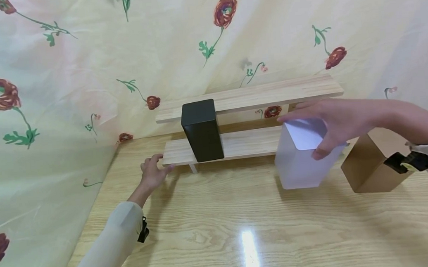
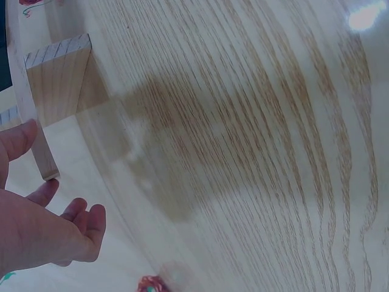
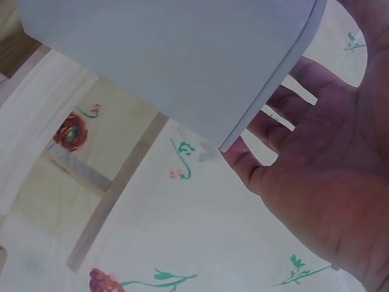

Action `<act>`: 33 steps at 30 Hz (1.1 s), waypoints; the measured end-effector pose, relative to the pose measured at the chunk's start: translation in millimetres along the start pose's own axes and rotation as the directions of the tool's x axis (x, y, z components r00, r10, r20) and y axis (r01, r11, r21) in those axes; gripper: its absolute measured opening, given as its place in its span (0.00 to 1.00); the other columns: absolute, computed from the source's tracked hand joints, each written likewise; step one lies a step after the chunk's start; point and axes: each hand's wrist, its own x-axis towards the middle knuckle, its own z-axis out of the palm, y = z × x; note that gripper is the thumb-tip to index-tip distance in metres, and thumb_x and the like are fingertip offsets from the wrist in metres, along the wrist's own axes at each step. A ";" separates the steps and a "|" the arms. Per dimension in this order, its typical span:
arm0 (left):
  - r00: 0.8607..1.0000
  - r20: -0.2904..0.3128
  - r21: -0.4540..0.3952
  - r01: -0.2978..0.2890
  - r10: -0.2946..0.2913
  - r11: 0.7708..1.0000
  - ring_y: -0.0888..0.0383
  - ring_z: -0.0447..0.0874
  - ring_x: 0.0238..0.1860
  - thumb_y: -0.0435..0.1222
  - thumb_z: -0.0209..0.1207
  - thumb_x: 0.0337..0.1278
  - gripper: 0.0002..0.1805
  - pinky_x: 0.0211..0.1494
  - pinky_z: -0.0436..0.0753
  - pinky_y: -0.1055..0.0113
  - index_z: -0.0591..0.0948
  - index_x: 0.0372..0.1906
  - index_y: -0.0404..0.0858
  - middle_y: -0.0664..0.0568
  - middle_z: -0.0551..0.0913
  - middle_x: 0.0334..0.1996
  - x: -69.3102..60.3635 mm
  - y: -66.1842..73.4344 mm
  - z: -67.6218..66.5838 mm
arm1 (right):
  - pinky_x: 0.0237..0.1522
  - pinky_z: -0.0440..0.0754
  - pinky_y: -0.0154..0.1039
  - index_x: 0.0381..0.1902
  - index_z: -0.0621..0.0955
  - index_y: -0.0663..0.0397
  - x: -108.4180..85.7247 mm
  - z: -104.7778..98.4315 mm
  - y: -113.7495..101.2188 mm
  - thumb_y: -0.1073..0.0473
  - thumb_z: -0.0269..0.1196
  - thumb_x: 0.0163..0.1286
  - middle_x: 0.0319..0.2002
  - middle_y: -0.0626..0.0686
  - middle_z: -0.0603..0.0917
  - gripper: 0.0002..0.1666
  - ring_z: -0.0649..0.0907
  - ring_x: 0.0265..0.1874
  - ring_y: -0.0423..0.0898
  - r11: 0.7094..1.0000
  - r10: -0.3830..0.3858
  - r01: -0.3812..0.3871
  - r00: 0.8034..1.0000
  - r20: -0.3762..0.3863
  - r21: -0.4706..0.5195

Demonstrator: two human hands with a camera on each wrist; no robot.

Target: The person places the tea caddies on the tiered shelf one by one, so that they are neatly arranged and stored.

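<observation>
The left hand (image 1: 152, 173) holds the left end of a two-tier wooden shelf's lower board (image 1: 252, 142), its thumb at the front edge. In the left wrist view the index finger touches the tip of that board (image 2: 45, 152) and the other fingers curl free. From above, the right hand (image 1: 330, 119) grips a white box (image 1: 302, 166), fingers over the far edge and thumb on the near side. Whether the box's base touches the table cannot be told. The right wrist view shows fingers behind the white panel (image 3: 176, 67). A black box (image 1: 203, 132) stands upright on the lower board.
A brown box (image 1: 365, 166) stands right of the white box, partly hidden by the right forearm. The upper board (image 1: 263, 95) runs behind the boxes, against a flower-printed cloth (image 1: 170, 41). Wood-grain table surface (image 1: 205, 217) stretches in front, with a bright reflection.
</observation>
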 end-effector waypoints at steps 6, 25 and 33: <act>1.000 0.002 0.004 -0.002 0.002 1.000 0.39 0.52 0.62 0.45 0.60 0.63 0.35 0.60 0.65 0.45 0.62 0.69 0.33 0.33 0.59 0.64 0.2 0.3 -1.1 | 0.36 0.74 0.43 0.69 0.65 0.27 7.9 -6.4 -10.0 0.44 0.78 0.44 0.54 0.44 0.73 0.54 0.72 0.44 0.46 1.000 0.005 -0.005 1.000 0.013 -0.005; 1.000 0.013 -0.003 -0.010 0.010 1.000 0.38 0.51 0.62 0.45 0.60 0.64 0.36 0.60 0.64 0.44 0.62 0.69 0.32 0.33 0.59 0.65 -0.9 1.4 -2.6 | 0.39 0.74 0.44 0.70 0.67 0.37 32.4 -25.3 -12.5 0.47 0.78 0.45 0.50 0.46 0.75 0.53 0.72 0.44 0.47 1.000 -0.012 0.012 1.000 0.005 0.012; 1.000 0.013 0.002 -0.022 0.022 1.000 0.38 0.51 0.62 0.45 0.60 0.64 0.36 0.60 0.64 0.44 0.62 0.69 0.32 0.32 0.59 0.64 -1.1 0.4 -1.4 | 0.43 0.74 0.46 0.71 0.65 0.40 48.1 -32.4 -9.8 0.47 0.78 0.45 0.52 0.49 0.74 0.56 0.70 0.46 0.48 1.000 0.004 -0.004 1.000 0.030 -0.018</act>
